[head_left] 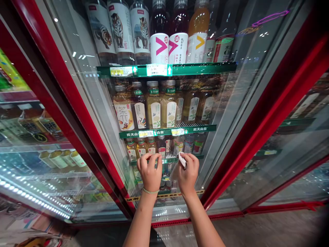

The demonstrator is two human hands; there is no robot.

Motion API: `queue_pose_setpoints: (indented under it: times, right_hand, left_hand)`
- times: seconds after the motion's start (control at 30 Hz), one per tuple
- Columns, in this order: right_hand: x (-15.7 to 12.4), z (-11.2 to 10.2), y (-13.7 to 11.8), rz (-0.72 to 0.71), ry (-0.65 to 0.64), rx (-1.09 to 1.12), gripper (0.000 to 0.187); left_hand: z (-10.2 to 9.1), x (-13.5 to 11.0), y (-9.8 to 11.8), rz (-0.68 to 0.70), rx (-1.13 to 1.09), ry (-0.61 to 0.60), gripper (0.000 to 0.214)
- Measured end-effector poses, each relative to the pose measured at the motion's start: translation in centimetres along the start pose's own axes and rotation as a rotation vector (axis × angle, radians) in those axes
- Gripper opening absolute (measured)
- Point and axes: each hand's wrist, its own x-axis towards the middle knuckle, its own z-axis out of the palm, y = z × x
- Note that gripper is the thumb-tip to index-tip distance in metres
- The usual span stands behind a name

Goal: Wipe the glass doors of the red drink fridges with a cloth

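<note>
My right hand (189, 173) is closed on a crumpled white tissue (182, 160), which pokes out past the thumb and index finger. To its left, my left hand (149, 173) has its fingers curled and their tips turned away from me; whatever they hold, if anything, is hidden. A thin pale band (150, 191) circles the left wrist. Both hands are raised in front of the glass door (221, 103) of a drinks fridge, which carries reflections. Behind the glass, nearest the hands, small tea bottles (142, 148) stand on a lower shelf.
Higher up are larger tea bottles (155, 109) and, on the top shelf, tall bottles with tiger labels (120, 27). Green shelf edges carry price tags (156, 69). Red door frames (257, 113) run down both sides. Grey floor (231, 230) lies below.
</note>
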Motion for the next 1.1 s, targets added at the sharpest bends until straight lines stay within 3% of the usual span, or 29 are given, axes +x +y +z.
queue_pose_setpoints:
  times: [0.07, 0.2, 0.37, 0.53, 0.7, 0.83, 1.0, 1.1]
  right_hand:
    - [0.2, 0.2, -0.2, -0.009, 0.007, 0.022, 0.036]
    - [0.1, 0.5, -0.9, -0.132, -0.098, 0.040, 0.037]
    - [0.0, 0.8, -1.6, -0.036, -0.025, 0.076, 0.037]
    - [-0.3, 1.6, -2.4, -0.143, -0.112, 0.072, 0.037]
    - [-0.4, 2.1, -2.6, -0.078, -0.016, 0.071, 0.040]
    - [-0.8, 2.3, -3.0, -0.221, -0.139, 0.055, 0.039]
    - [-0.6, 2.5, -3.5, -0.149, -0.079, 0.066, 0.037]
    - [-0.6, 2.9, -4.2, -0.190, -0.110, 0.083, 0.034]
  left_hand:
    - [-0.2, 0.0, -0.3, -0.007, 0.001, 0.003, 0.007]
    - [-0.6, 0.0, -0.8, -0.016, -0.002, 0.014, 0.006]
    - [-0.8, 0.0, -1.3, -0.014, 0.005, 0.011, 0.006]
    - [-1.3, 0.1, -2.2, -0.023, 0.015, 0.013, 0.005]
    - [-1.6, 0.0, -2.9, -0.035, 0.006, 0.017, 0.005]
    - [-1.7, -0.1, -3.3, -0.046, 0.008, 0.019, 0.007]
    - [-2.1, 0.0, -3.8, -0.057, 0.007, 0.022, 0.007]
    - [-2.3, 0.1, -3.9, -0.047, -0.001, 0.027, 0.006]
